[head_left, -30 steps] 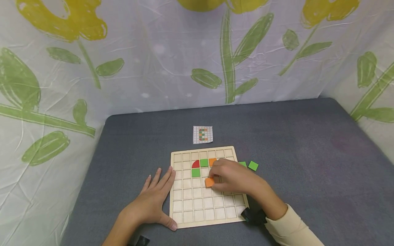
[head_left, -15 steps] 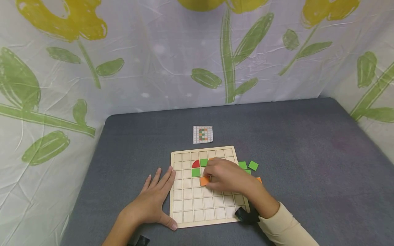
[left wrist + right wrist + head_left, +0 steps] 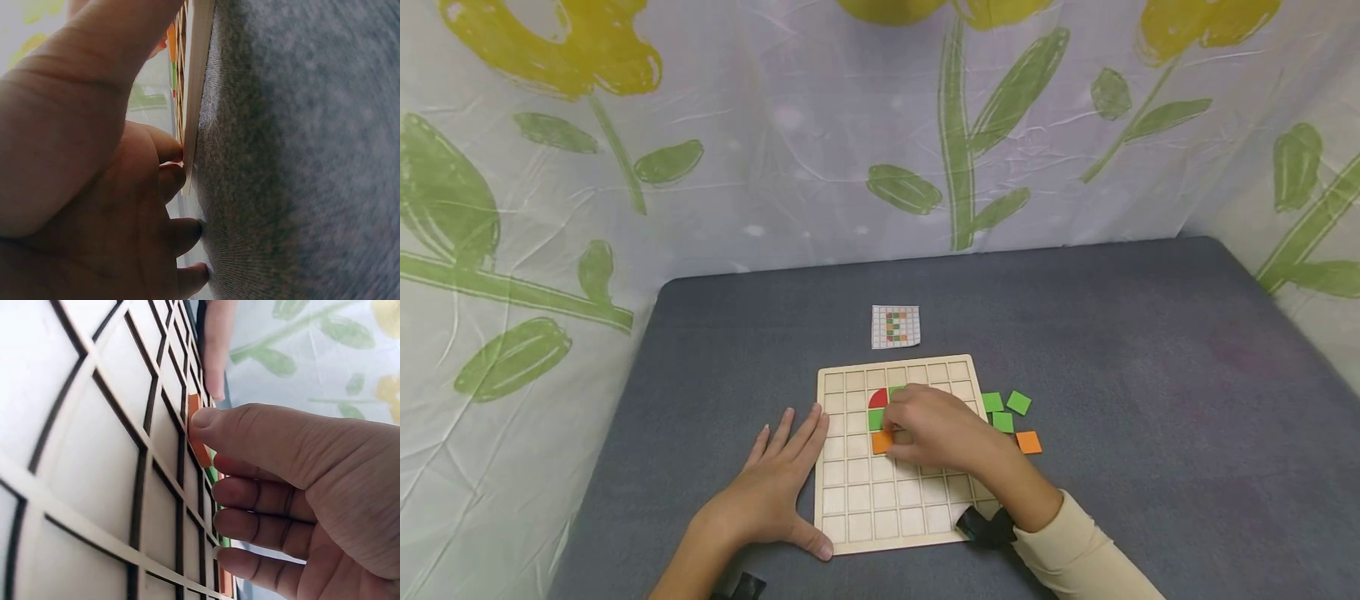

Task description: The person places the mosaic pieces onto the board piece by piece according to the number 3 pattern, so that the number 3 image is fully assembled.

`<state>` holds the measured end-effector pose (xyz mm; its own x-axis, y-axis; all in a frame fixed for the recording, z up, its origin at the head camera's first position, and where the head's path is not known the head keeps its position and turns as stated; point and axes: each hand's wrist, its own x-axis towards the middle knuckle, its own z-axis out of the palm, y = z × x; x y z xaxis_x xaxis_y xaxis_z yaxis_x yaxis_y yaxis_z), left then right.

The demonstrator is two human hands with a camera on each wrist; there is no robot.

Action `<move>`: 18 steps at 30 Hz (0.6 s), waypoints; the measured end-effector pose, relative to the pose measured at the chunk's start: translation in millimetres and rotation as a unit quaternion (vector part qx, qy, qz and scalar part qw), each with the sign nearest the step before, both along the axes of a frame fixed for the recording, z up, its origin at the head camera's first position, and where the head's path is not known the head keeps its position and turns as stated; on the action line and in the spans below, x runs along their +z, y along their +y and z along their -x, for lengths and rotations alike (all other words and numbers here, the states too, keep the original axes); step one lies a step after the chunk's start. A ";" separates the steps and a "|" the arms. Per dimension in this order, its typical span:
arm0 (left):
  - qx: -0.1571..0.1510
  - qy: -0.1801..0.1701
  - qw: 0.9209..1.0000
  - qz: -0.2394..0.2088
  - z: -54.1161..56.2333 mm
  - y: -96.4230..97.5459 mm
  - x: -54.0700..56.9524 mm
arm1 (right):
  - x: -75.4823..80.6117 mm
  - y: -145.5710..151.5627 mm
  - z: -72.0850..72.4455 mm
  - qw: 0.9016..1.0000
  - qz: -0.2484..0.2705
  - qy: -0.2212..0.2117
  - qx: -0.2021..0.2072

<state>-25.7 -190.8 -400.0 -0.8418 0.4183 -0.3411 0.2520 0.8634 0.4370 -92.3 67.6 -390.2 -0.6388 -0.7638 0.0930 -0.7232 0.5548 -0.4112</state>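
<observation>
A wooden grid board (image 3: 857, 500) lies on the table. My right hand (image 3: 936, 429) pinches a square orange tile (image 3: 881, 442) between thumb and fingers, over the cell just below a green tile (image 3: 876, 419). In the right wrist view the thumb presses the near face of this orange tile (image 3: 199, 447), which stands slightly proud of the grid. Above the green tile sits a red quarter-circle tile (image 3: 878, 398); another green tile (image 3: 896, 391) beside it is partly covered by my right hand. My left hand (image 3: 767, 496) rests with spread fingers along the board's left edge, thumb at the lower corner.
Several loose green tiles (image 3: 1002, 422) and one orange tile (image 3: 1028, 442) lie right of the board. Behind it is a small printed pattern card (image 3: 895, 327). A flower-patterned curtain (image 3: 775, 167) hangs at the table's far edge.
My right hand has slid left across the board with the orange tile, to the column under the red tile. The loose orange tile on the right has come into view. My left hand stays put.
</observation>
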 end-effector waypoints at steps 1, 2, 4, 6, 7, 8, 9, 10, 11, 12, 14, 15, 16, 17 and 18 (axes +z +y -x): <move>-0.001 -0.001 1.000 -0.001 0.2 0.1 -0.1 | -0.2 -0.6 -0.1 1.000 0.000 -0.001 0.000; -0.001 -0.002 1.000 -0.003 0.3 0.2 -0.1 | -0.4 -1.0 -0.4 1.000 -0.001 -0.002 0.000; -0.001 -0.004 1.000 -0.005 0.5 0.1 -0.3 | -1.1 -1.9 -0.6 1.000 -0.002 0.000 0.001; 0.000 -0.005 1.000 -0.006 0.8 -0.3 -0.7 | -2.3 -3.1 -0.8 1.000 -0.001 0.003 0.003; 0.000 -0.006 1.000 -0.007 0.8 -0.4 -1.0 | -2.9 -3.6 -1.0 1.000 0.000 0.006 0.003; -0.001 -0.005 1.000 -0.006 0.9 -0.6 -1.3 | -3.8 -4.3 -1.1 1.000 0.002 0.009 0.004; -0.001 -0.004 1.000 -0.006 0.9 -0.7 -1.8 | -4.3 -4.8 -1.3 1.000 0.003 0.011 0.005; -0.001 -0.004 1.000 -0.007 0.9 -0.8 -2.2 | -5.2 -5.4 -1.4 1.000 0.005 0.014 0.007; -0.003 -0.004 1.000 -0.006 0.9 -0.8 -2.7 | -5.9 -5.8 -1.6 1.000 0.006 0.014 0.006; -0.003 -0.004 1.000 -0.007 0.9 -0.7 -3.1 | -6.3 -6.0 -1.9 1.000 0.007 0.014 0.007; -0.005 -0.002 1.000 -0.007 0.7 -0.7 -3.4 | -7.2 -6.0 -2.9 1.000 0.008 0.009 0.005; -0.005 -0.002 1.000 -0.008 0.5 -0.8 -3.4 | -7.4 -5.9 -3.6 1.000 0.008 0.006 0.004; -0.005 -0.002 1.000 -0.008 0.3 -0.8 -3.2 | -7.9 -5.7 -4.4 1.000 0.010 0.002 0.003; -0.005 -0.002 1.000 -0.009 0.1 -0.8 -2.9 | -8.0 -5.3 -5.3 1.000 0.012 0.000 0.003; -0.005 -0.001 1.000 -0.009 0.0 -0.9 -2.6 | -8.2 -4.8 -6.2 1.000 0.016 0.000 0.005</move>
<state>-25.7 -191.7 -402.6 -0.8373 0.4321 -0.3351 0.2590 0.8531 0.4530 -86.1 62.8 -398.5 -0.6306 -0.7671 0.1176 -0.7294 0.5341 -0.4275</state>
